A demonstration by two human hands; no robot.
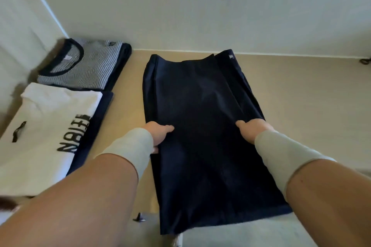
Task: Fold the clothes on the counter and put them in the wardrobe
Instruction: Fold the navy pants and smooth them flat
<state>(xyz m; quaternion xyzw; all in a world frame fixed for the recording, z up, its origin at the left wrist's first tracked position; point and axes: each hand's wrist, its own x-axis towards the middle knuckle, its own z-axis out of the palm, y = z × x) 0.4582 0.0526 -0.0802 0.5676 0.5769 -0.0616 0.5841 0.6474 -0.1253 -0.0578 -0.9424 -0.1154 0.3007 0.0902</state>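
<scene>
Beige counter (301, 90) bare rightward, navy garment (196, 126) overhanging its near edge, left hand (158, 134) and right hand (251, 130) pinching its sides.

The folded white cotton T-shirt (50, 126) bore black block lettering, seen sideways and partly folded under; it looked like "NBIIE", though the exact letters could not be told.

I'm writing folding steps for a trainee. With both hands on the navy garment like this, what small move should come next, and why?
Probably lift the near half and fold it away toward the wall end. The navy garment already lies as a long narrow strip on the counter, sides turned in, and the left hand and right hand grip its edges about midway. The striped shirt and white shirt are already folded compactly.
</scene>
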